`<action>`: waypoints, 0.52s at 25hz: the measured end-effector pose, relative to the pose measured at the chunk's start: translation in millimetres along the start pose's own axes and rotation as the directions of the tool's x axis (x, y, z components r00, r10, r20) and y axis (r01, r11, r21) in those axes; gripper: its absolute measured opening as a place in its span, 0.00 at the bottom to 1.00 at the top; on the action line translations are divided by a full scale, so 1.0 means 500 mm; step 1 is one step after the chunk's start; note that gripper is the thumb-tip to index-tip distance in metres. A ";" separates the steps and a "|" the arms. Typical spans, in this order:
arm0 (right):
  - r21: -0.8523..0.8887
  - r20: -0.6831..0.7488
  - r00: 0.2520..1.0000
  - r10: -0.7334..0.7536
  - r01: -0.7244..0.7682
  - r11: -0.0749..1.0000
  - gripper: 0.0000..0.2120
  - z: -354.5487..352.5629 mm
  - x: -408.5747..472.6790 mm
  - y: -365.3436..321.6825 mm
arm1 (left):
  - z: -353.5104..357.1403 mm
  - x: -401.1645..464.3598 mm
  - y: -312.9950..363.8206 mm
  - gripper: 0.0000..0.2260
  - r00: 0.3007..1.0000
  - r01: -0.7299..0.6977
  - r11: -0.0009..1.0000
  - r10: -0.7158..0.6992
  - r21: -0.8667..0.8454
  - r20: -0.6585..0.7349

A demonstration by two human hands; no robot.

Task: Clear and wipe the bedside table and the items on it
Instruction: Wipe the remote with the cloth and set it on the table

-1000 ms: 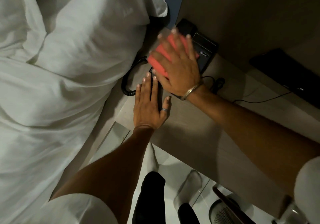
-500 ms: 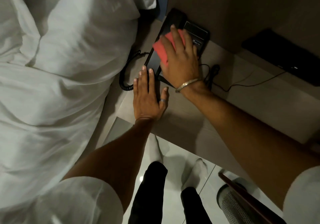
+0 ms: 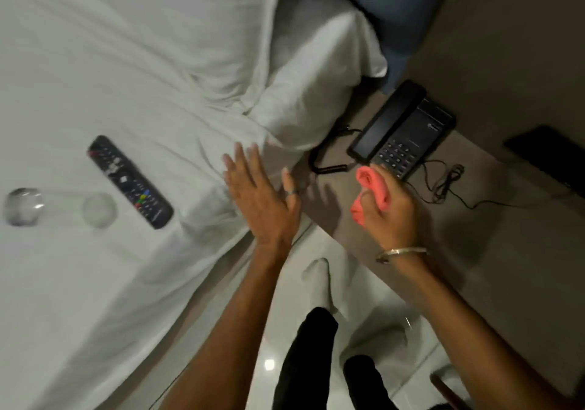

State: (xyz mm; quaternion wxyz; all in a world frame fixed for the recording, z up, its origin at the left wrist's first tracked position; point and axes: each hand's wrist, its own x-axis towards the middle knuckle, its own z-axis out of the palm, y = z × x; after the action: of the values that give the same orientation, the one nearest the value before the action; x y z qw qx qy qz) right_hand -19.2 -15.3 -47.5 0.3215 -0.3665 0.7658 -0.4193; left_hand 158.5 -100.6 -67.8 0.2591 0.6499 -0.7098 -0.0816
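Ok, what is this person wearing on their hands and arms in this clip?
Both forearms are bare. The left hand has a dark ring on the thumb. The right hand has a thin metal bangle at the wrist. No sleeves, gloves or watch show in this frame.

No readable text, telephone (image 3: 408, 131) logo and remote control (image 3: 130, 181) markings too blurred
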 end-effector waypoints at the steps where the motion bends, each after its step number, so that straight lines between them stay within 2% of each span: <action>1: 0.102 0.019 0.999 0.032 -0.034 0.994 0.22 0.016 -0.019 -0.027 | -0.057 0.025 -0.036 0.30 0.992 0.102 0.992 -0.096 0.068 -0.084; 3: 0.231 0.017 0.997 0.074 -0.076 0.970 0.20 0.036 -0.044 -0.051 | -0.129 0.077 -0.106 0.31 0.934 0.350 0.916 -0.325 0.194 -0.150; 4: 0.258 0.010 0.996 0.088 -0.087 0.962 0.20 0.046 -0.052 -0.061 | -0.158 0.103 -0.141 0.32 0.881 0.472 0.852 -0.444 0.226 -0.164; 7: 0.291 0.026 0.988 0.150 -0.151 0.945 0.19 0.060 -0.073 -0.077 | -0.196 0.150 -0.196 0.32 0.689 0.723 0.669 -0.715 0.173 -0.113; 10: 0.389 0.095 0.937 0.337 -0.346 0.854 0.11 0.048 -0.078 -0.062 | -0.198 0.157 -0.182 0.33 0.612 0.790 0.601 -0.782 0.120 -0.117; 11: 0.473 0.137 0.900 0.414 -0.427 0.771 0.09 0.037 -0.077 -0.057 | -0.204 0.152 -0.175 0.34 0.589 0.807 0.589 -0.802 0.032 -0.098; 13: 0.630 0.273 0.822 0.500 -0.546 0.552 0.07 0.006 -0.082 -0.053 | -0.221 0.126 -0.148 0.29 0.620 0.767 0.593 -0.783 -0.243 0.047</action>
State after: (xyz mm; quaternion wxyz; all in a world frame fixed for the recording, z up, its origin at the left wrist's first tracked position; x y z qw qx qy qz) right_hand 12.6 7.2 -17.9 0.5663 0.0103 0.6187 -0.5444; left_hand 274.4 -147.3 9.3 0.2970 0.8596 -0.3325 -0.2498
